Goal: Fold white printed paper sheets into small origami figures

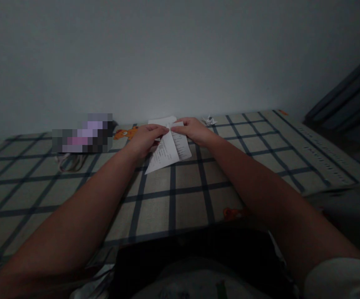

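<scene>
A printed sheet of paper [166, 152], partly folded, is held between my two hands above the checked tablecloth. My left hand [146, 139] grips its left side, with the thumb pressed near the middle crease. From the right, my right hand [195, 130] pinches the upper part of the paper, and its thumb lies close to the left thumb. A pointed corner of the sheet hangs toward me at the lower left, and a flap with lines of print shows on the right. Fingers under the paper are partly hidden.
A small folded paper figure [210, 120] stands by the wall beyond my right hand. At the left lie a blurred-out purple and dark item [88, 135] and a pale cord [69, 162]. The checked tablecloth [186, 205] reaches back to the grey wall [180, 58].
</scene>
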`<state>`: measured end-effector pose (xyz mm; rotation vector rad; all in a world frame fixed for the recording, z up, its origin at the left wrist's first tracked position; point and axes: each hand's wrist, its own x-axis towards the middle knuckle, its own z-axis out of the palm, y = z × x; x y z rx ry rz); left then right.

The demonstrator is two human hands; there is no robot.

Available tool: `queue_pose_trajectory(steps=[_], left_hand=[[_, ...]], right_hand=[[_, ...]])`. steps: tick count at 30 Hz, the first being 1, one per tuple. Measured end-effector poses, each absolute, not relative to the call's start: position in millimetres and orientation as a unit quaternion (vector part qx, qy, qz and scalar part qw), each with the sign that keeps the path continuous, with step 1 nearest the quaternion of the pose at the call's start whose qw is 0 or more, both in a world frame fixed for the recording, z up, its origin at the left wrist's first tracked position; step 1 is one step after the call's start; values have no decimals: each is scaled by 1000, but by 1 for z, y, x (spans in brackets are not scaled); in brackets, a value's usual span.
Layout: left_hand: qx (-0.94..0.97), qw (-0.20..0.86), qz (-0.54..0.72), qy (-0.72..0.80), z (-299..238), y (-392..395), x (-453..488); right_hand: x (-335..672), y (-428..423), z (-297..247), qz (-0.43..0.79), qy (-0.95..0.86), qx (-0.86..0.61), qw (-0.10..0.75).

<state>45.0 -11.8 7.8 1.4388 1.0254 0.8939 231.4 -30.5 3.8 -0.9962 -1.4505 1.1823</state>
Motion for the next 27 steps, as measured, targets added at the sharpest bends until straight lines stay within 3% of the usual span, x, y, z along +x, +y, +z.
queue_pose_trajectory(steps=[5, 12, 19, 27], left_hand=[[610, 550, 386, 420, 8, -12, 45], [587, 605, 391, 370, 3, -8, 48], [589, 574, 418, 386, 5, -10, 47], [593, 586, 385, 397, 2, -7, 45]], right_hand=[[232, -31, 4, 505, -595, -405, 477], [231, -27, 4, 326, -668, -437, 506], [233, -26, 0, 518, -591, -384, 485], [233, -32, 3, 539, -562, -392, 490]])
